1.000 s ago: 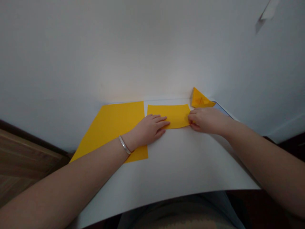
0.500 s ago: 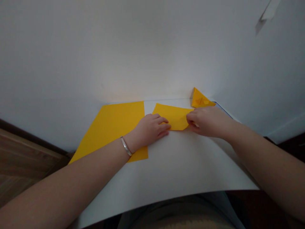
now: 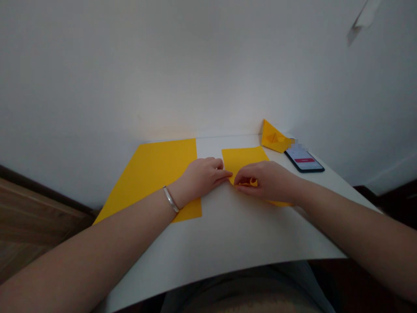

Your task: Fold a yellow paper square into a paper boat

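A smaller sheet of yellow paper (image 3: 246, 154) lies on the table between my hands, its near edge lifted and curling. My right hand (image 3: 265, 179) is closed in a pinch on that near edge and covers much of the sheet. At the sheet's near left corner, the fingertips of my left hand (image 3: 206, 174) come together on the paper. My left wrist, with a silver bangle (image 3: 171, 200), rests over a large flat yellow sheet (image 3: 159, 165).
A folded yellow paper boat (image 3: 273, 138) stands at the back right. Beside it lies a phone (image 3: 304, 161) with its screen lit. The white table (image 3: 208, 243) meets a wall (image 3: 202, 69) at the back. Wooden panelling (image 3: 35, 221) is at the left.
The smaller sheet has turned and now extends nearer to me at its right end. My right hand has moved left and nearer to me, close to my left fingertips, uncovering the phone.
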The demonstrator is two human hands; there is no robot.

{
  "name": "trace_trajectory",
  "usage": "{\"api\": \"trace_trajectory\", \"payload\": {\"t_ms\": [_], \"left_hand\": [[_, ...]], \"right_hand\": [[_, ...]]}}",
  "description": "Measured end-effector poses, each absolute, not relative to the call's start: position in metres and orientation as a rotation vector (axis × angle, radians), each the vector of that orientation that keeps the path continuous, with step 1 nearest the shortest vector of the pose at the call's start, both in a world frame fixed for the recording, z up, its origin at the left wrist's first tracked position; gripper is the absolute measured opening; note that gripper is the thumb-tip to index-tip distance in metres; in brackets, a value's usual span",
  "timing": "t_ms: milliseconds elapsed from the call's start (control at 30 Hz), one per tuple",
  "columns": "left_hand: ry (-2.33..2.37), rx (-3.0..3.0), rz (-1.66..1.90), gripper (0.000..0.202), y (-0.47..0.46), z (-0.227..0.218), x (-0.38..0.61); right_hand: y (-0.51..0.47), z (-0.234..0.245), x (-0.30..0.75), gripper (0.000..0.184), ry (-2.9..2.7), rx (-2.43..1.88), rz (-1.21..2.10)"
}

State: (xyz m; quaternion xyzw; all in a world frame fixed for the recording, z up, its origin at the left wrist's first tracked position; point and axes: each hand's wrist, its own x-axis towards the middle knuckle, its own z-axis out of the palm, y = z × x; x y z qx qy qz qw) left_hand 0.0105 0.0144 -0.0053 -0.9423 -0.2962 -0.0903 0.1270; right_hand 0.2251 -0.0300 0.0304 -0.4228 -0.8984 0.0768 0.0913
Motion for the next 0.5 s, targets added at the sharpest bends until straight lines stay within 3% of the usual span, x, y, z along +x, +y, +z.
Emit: {"api": "trace_trajectory", "payload": {"t_ms": [133, 333, 400, 500], "left_hand": [[-0.726, -2.808, -0.358, 0.029, 0.015, -0.007, 0.010], [-0.816, -2.953, -0.474, 0.025, 0.017, -0.013, 0.009], [-0.881, -3.022, -0.557, 0.025, 0.019, -0.014, 0.008], [-0.973, -3.151, -0.669, 0.026, 0.021, -0.017, 0.007]], "right_hand": [[-0.028, 0.028, 0.225, 0.026, -2.450, -1.311, 0.313], [-0.020, 0.027, 0.234, 0.037, -2.404, -1.213, 0.751], [-0.017, 0.026, 0.241, 0.040, -2.477, -1.268, 0.731], [-0.012, 0.027, 0.252, 0.024, -2.605, -1.431, 0.546]]}}
